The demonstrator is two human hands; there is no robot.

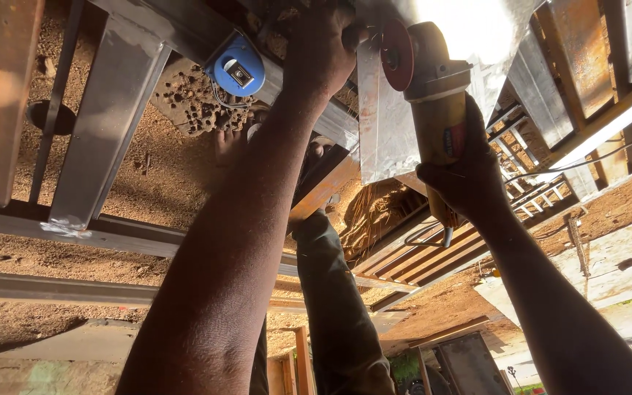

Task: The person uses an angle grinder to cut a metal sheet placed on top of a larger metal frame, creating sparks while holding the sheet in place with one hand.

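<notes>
While my right hand [469, 179] has its fingers clamped around the yellow angle grinder [437, 110], my left hand [320, 51] grips the top edge of the shiny steel sheet [385, 132] (its disc [396, 55] sits just beside that sheet). A blue tape measure [237, 69] rests on the steel frame [104, 124] above sandy ground [162, 183].
</notes>
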